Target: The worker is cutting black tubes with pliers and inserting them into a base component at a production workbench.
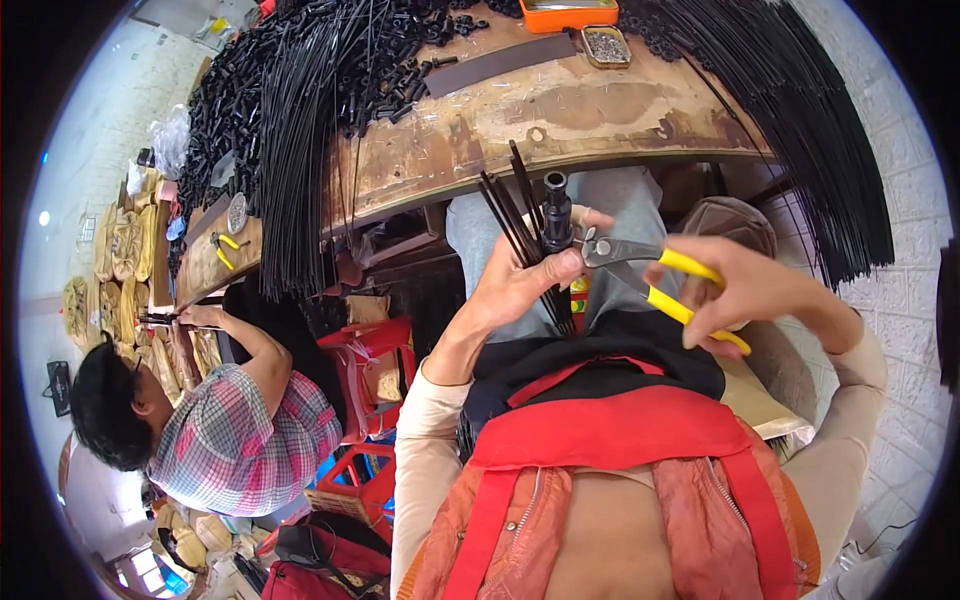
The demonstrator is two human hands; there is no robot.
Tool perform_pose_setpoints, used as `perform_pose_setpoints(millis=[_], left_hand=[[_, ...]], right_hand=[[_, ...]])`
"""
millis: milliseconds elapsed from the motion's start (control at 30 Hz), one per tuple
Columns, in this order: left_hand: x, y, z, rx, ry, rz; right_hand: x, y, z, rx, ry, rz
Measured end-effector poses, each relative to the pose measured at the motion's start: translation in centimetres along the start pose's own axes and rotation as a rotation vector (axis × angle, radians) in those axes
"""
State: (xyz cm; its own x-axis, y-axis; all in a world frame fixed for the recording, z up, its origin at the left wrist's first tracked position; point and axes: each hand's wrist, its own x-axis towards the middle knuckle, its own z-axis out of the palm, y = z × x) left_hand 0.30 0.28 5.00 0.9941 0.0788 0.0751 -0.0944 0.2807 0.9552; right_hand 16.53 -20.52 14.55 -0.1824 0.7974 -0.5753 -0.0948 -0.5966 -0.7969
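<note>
Over my lap, my left hand [525,285] is closed round a bundle of thin black rods [513,215] together with a black ribbed tubular part [557,215] that stands upright, its hollow end up. My right hand [735,285] grips yellow-handled pliers [625,252] with the handles spread apart. The jaws of the pliers are beside the lower part of the black tube, close to my left thumb. Whether they touch the tube or a small metal piece there I cannot tell.
Ahead is a wooden table [500,140] with heaped black tubular parts [390,80], long black rods [300,150], a tin of small metal pieces [606,45] and an orange box [570,14]. At left, a person in a checked shirt [240,430] works near another pair of pliers [228,248].
</note>
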Motion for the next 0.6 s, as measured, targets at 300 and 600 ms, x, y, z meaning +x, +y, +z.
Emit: perform_pose_setpoints(millis=[300,600], left_hand=[[-0.4,-0.2,0.4,-0.026,0.107,0.045],[-0.1,0.1,0.5,-0.028,0.096,-0.014]], right_hand=[[3.3,2.9,-0.2,-1.166,0.786,-0.514],[4.7,4.0,1.1,-0.424,0.485,-0.385]])
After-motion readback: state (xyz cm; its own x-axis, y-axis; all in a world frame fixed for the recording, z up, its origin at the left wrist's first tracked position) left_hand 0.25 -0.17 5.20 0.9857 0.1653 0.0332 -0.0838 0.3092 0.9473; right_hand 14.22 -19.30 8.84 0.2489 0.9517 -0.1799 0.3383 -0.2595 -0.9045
